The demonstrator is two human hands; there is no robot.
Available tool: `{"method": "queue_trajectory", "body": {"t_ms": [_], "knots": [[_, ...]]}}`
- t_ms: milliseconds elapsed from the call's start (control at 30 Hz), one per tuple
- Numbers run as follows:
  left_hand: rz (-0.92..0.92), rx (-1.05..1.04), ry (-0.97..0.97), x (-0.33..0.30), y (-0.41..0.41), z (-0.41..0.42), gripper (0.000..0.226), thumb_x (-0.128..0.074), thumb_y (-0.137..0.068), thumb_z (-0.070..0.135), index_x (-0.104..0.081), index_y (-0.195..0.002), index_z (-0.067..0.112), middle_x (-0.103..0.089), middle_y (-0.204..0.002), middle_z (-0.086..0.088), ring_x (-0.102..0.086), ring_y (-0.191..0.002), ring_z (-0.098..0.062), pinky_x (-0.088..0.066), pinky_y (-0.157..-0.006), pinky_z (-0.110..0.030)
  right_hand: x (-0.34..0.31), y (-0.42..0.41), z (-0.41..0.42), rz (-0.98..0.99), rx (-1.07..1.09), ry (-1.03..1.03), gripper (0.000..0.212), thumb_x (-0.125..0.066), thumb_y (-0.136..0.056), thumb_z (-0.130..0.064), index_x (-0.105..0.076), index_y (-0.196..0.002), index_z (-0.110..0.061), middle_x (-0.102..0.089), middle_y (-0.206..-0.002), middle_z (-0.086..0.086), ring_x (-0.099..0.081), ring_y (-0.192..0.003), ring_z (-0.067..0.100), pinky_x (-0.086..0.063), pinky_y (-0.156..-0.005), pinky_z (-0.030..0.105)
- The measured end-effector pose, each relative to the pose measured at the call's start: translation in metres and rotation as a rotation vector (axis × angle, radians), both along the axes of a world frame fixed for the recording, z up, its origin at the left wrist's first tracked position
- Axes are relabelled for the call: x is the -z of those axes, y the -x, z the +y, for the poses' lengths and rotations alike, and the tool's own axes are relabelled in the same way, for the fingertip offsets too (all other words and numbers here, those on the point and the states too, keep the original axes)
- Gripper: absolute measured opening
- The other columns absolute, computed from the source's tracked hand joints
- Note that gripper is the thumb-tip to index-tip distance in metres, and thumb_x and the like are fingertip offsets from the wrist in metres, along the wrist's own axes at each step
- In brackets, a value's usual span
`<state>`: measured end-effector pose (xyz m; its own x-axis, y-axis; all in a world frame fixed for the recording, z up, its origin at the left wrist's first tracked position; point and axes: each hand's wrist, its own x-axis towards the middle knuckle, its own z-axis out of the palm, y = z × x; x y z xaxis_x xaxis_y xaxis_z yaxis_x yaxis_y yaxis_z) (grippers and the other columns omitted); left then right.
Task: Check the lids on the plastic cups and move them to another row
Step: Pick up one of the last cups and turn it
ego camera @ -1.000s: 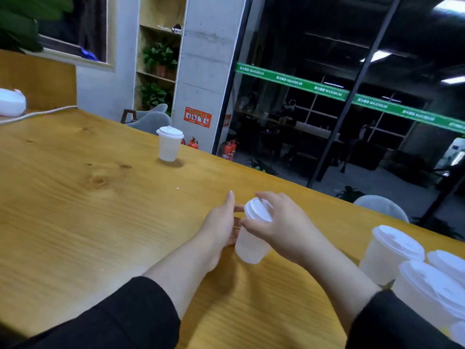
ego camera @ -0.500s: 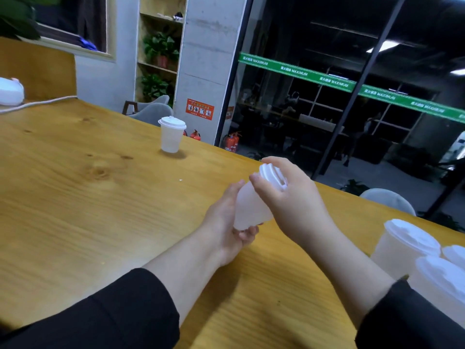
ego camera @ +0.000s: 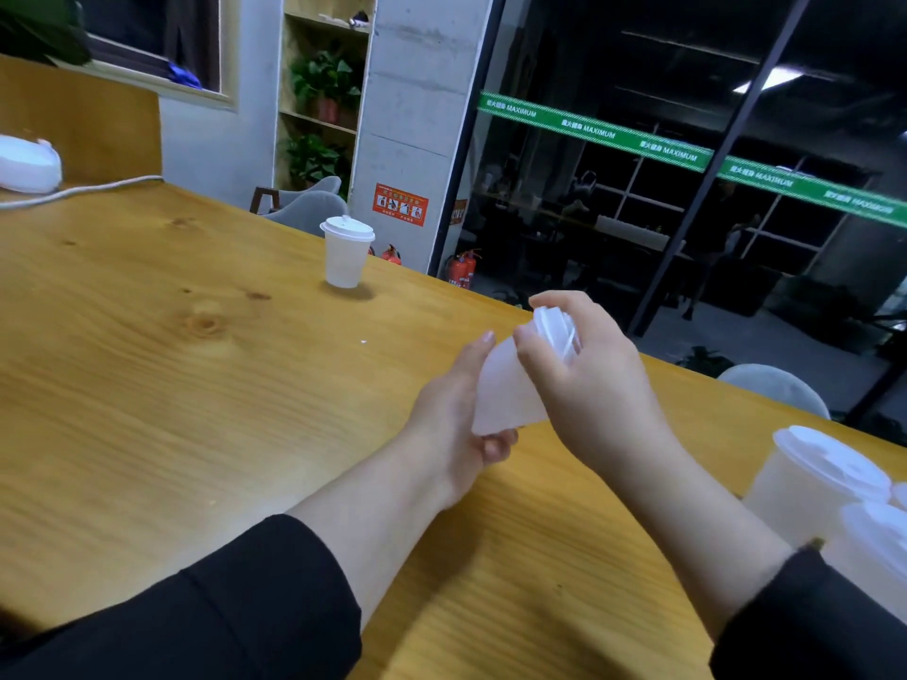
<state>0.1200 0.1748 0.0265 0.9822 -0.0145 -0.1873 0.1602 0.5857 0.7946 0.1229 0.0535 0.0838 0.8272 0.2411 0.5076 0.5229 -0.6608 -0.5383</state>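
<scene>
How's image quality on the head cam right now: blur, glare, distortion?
Head view: the held cup and both hands, left and right, are softly motion-blurred; the far cup is sharper with a soft shadow at its base; wide-angle bending curves the table edge; near cups look washed out.

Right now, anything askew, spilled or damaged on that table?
Nothing spilled or damaged. Only the held cup is off upright: tilted, left hand round its base, right hand on its lid. Far cup stands upright, lid on.
</scene>
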Motion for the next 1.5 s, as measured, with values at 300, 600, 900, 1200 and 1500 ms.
{"method": "queue_trajectory", "body": {"t_ms": [300,600,900,1200,1500], "knots": [[-0.039,0.282,0.008,0.001,0.001,0.012,0.039,-0.053,-0.1,0.048,-0.077,-0.082,0.023,-0.064,-0.075,-0.003,-0.052,-0.057,-0.015,-0.032,-0.039,-0.018,-0.02,0.002,-0.021,0.106,-0.311,0.203,0.075,-0.057,-0.08,-0.074,-0.036,-0.148,-0.051,-0.042,-0.143,-0.032,-0.037,-0.131,-0.014,-0.036,-0.096,0.015],[-0.072,-0.099,-0.156,0.005,-0.008,0.003,0.043,-0.072,-0.087,0.06,-0.074,-0.093,0.017,-0.065,-0.071,0.0,-0.052,-0.054,-0.018,-0.032,-0.053,-0.029,0.007,-0.006,0.002,0.098,0.039,-0.203,0.047,-0.06,-0.094,-0.054,-0.053,-0.136,-0.036,-0.057,-0.127,-0.012,-0.055,-0.119,0.013,-0.049,-0.09,0.034],[-0.254,-0.175,-0.392,0.005,0.002,0.001,0.058,-0.077,-0.08,0.058,-0.061,-0.11,0.011,-0.066,-0.081,-0.008,-0.056,-0.06,-0.019,-0.041,-0.05,-0.033,0.013,0.029,-0.022,0.306,-0.014,-0.359,0.073,-0.046,-0.097,-0.062,-0.023,-0.161,-0.034,-0.031,-0.164,-0.012,-0.028,-0.149,0.003,-0.027,-0.112,0.023],[-0.592,-0.107,-1.332,-0.089,0.043,-0.041,0.04,-0.064,-0.086,0.067,-0.065,-0.103,0.03,-0.06,-0.088,0.014,-0.055,-0.086,-0.005,-0.042,-0.071,-0.027,0.031,0.089,-0.061,0.879,-0.135,-1.603,0.04,-0.049,-0.108,-0.036,-0.062,-0.126,-0.003,-0.071,-0.12,0.019,-0.068,-0.105,0.036,-0.059,-0.083,0.054],[-0.787,0.088,-1.856,-0.209,0.116,-0.11,0.034,-0.057,-0.095,0.063,-0.069,-0.105,0.032,-0.065,-0.094,0.01,-0.061,-0.086,-0.008,-0.05,-0.065,-0.032,0.004,0.16,-0.086,0.929,-0.631,-1.94,0.056,-0.044,-0.106,-0.048,-0.054,-0.142,-0.006,-0.063,-0.135,0.028,-0.058,-0.13,0.043,-0.055,-0.097,0.052]]}}
